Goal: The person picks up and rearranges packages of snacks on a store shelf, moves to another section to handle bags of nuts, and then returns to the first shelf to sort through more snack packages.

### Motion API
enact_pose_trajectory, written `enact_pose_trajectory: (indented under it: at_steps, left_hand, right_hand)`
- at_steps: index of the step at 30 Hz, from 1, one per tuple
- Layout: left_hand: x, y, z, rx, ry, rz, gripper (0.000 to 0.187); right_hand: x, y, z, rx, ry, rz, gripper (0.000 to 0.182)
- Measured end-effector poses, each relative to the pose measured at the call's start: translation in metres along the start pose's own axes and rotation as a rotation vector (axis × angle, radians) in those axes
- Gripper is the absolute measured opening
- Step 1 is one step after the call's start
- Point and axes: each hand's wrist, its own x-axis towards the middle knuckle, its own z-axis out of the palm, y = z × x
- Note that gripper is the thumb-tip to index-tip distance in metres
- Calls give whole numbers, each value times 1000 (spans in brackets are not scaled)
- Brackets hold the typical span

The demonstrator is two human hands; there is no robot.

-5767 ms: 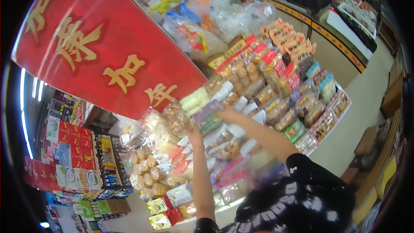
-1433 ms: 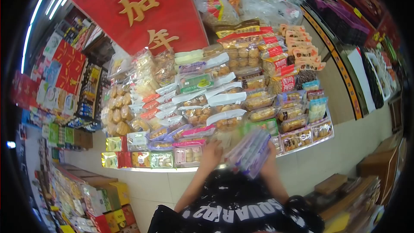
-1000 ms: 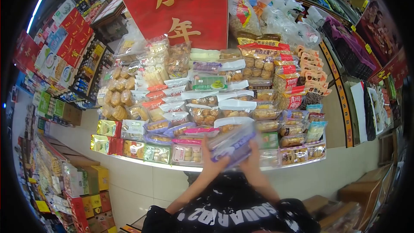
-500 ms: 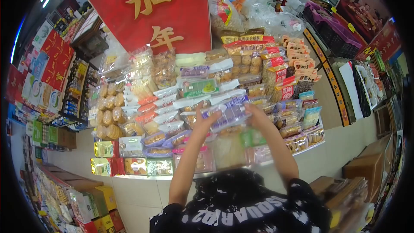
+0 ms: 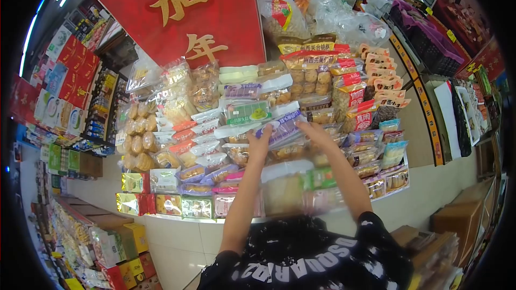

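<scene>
A purple-labelled snack packet (image 5: 286,128) lies tilted over the middle of the display, its right end higher. At its left end, the fingers of my left hand (image 5: 259,144) are closed on the packet. My right hand (image 5: 316,133) grips the opposite end. Just above my left hand is a green-labelled packet (image 5: 246,111), and farther back lies another purple-labelled packet (image 5: 242,90). Beneath and in front of my hands are clear-wrapped baked snacks (image 5: 287,151), partly covered by my hands and the packet.
A red sign (image 5: 177,11) with gold characters stands behind the display. Round cookies in clear packs (image 5: 141,135) fill the left side; bagged snacks (image 5: 361,113) crowd the right. Cardboard boxes (image 5: 463,207) stand on the floor at right, and shelves (image 5: 99,102) line the left.
Both hands have carried the purple-labelled packet slightly up and away from my body, and its tilt is steeper. The camera view has shifted a little.
</scene>
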Motion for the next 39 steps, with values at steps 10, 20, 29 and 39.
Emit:
enact_pose_trajectory:
  at_steps: [10,20,29,39]
  left_hand:
    - [-1,-21,-1,-84,40,184,85]
    - [14,25,-57,132,336,485,64]
    - [-2,7,-68,258,363,438,68]
    - [-67,-50,-15,395,-33,479,119]
  right_hand:
    - [0,1,4,58,196,-159,80]
    - [9,-100,38,-281,527,-747,53]
    - [128,-108,86,-258,-116,18,70]
    - [138,-102,93,120,-91,240,46]
